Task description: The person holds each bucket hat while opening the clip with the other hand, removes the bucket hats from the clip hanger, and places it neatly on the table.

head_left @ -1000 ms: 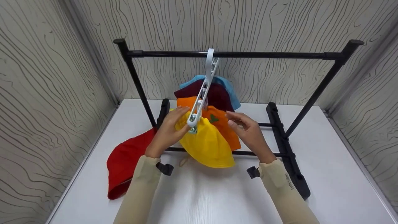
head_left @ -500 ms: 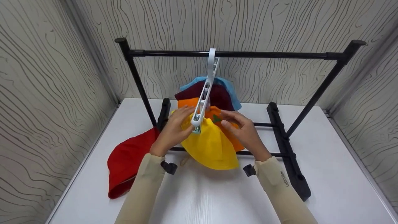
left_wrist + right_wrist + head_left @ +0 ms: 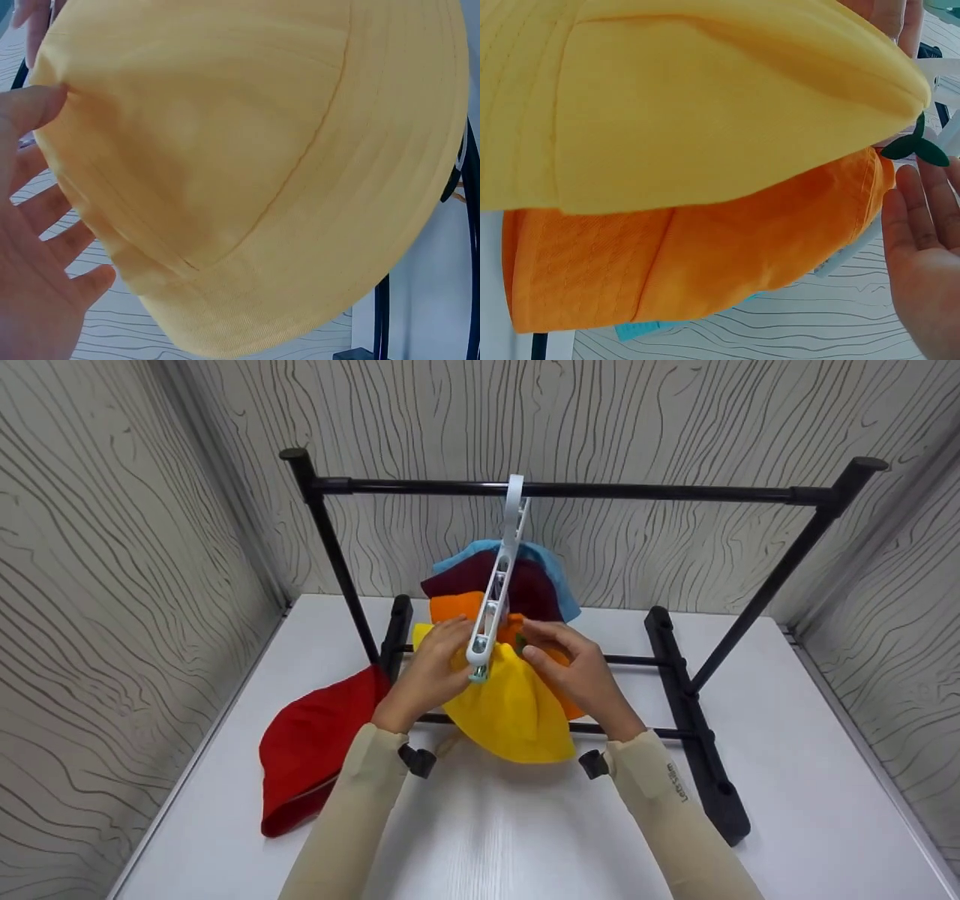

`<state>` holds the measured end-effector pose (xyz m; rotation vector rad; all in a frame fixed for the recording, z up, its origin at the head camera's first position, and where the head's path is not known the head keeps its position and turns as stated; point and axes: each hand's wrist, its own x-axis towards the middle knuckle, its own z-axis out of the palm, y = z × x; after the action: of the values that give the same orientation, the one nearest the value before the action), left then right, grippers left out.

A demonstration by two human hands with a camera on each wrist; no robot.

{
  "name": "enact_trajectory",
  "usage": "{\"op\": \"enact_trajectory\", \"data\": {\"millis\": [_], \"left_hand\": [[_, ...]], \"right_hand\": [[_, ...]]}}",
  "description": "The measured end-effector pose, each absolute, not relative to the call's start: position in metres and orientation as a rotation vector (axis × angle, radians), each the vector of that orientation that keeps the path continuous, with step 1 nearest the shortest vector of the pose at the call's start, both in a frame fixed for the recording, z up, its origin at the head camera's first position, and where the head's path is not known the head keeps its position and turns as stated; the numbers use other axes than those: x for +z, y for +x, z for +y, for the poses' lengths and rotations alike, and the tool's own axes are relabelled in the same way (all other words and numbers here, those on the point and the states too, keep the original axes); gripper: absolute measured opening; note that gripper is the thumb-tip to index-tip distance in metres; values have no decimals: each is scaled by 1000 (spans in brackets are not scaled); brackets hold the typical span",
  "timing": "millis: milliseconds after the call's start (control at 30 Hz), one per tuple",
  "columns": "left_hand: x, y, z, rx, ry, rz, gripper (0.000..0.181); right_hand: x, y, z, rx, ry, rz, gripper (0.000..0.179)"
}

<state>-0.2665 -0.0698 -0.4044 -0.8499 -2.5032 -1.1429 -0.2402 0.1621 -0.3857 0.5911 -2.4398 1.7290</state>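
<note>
A white hanger (image 3: 491,604) hooks over the black rail, with a row of bucket hats below it: yellow (image 3: 510,712), orange (image 3: 454,604), maroon (image 3: 534,589) and light blue (image 3: 561,577). My left hand (image 3: 435,671) is at the left of the yellow hat's top; in the left wrist view its thumb touches the hat, fingers extended beside the cloth. From the right, my right hand (image 3: 581,671) reaches to the orange hat's top. Its fingers are extended beside a green leaf-shaped piece (image 3: 915,146). A pale teal clip (image 3: 478,671) shows at the hanger's front end.
A red bucket hat (image 3: 315,742) lies at the left, against the rack's foot. The black rack (image 3: 637,492) has an upright on each side and low crossbars over the white table (image 3: 480,840). Patterned panels (image 3: 675,420) stand behind and at both sides.
My right hand has moved left, closer to the hanger and the orange hat's top. My left hand has shifted slightly right along with the hanger's front end. The red hat stays put.
</note>
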Motion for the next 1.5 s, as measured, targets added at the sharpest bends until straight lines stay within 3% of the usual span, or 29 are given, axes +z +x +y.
{"op": "enact_trajectory", "data": {"millis": [867,1500], "left_hand": [[-404,-258,-52,-1052,-930,-2516,40],[-404,-256,-43,-1041,-927,-2535,33]], "right_hand": [[-381,-243,159,1679,669,-2412,43],[-377,-241,162,1728,529,-2473,57]]}}
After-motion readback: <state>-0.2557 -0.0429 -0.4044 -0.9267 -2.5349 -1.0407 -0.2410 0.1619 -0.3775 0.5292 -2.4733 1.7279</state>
